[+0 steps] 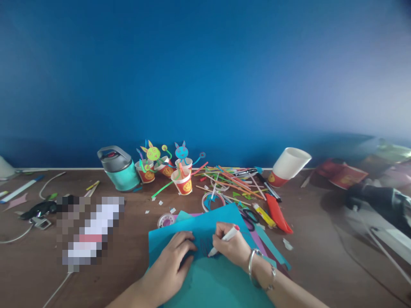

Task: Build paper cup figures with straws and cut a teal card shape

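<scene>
A sheet of blue-green paper (221, 284) lies on the table in front of me. My right hand (236, 248), with bracelets at its wrist, grips a white marker (229, 234) with a red end. The marker's tip points down at the sheet, beside some dark drawn lines (204, 246). My left hand (170, 267) rests on the paper's left part, its fingers bent but apart and holding nothing. Behind the sheet are a roll of clear tape (166, 220) and dark-handled scissors (250, 217), partly covered by the paper.
Paper cups (183, 186) with straw arms and cut-out animal heads stand near the wall, beside a teal flask (123, 175). Loose straws (237, 182) pile up behind the paper. A yellow cutter (264, 215) and stacked white cups (291, 164) are to the right. Paper scraps lie around.
</scene>
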A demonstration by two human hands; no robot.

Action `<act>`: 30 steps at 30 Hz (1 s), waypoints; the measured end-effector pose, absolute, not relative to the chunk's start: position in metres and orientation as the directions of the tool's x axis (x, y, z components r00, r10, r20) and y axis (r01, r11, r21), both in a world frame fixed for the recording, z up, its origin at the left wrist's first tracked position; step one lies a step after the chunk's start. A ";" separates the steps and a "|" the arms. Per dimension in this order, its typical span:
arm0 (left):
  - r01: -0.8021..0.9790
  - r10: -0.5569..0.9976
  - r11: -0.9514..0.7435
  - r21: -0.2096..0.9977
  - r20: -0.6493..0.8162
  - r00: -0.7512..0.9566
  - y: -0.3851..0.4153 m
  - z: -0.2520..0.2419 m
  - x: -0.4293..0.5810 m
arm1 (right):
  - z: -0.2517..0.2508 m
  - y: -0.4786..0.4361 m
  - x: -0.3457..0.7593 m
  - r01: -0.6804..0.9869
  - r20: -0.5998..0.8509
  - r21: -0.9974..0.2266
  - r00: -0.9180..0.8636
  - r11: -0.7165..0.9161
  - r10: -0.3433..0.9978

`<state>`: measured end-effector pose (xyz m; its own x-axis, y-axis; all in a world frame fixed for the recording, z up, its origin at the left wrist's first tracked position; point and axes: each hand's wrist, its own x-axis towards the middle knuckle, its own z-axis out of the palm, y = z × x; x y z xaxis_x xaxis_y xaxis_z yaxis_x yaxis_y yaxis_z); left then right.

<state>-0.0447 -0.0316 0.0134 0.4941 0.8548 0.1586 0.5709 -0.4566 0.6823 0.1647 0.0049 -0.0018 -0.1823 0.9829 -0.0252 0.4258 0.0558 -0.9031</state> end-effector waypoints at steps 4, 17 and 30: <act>0.574 0.857 -0.454 0.681 0.157 0.491 -0.031 0.014 -0.044 | -0.002 0.008 0.169 0.305 -0.053 -0.952 -0.141 -0.008 0.989; 0.577 0.858 -0.457 0.677 0.166 0.486 -0.030 0.015 -0.043 | 0.003 0.010 0.175 0.345 -0.070 -0.938 -0.166 -0.009 0.984; 0.576 0.857 -0.459 0.677 0.166 0.487 -0.031 0.015 -0.044 | -0.003 0.010 0.175 0.407 -0.033 -0.913 -0.170 0.039 0.985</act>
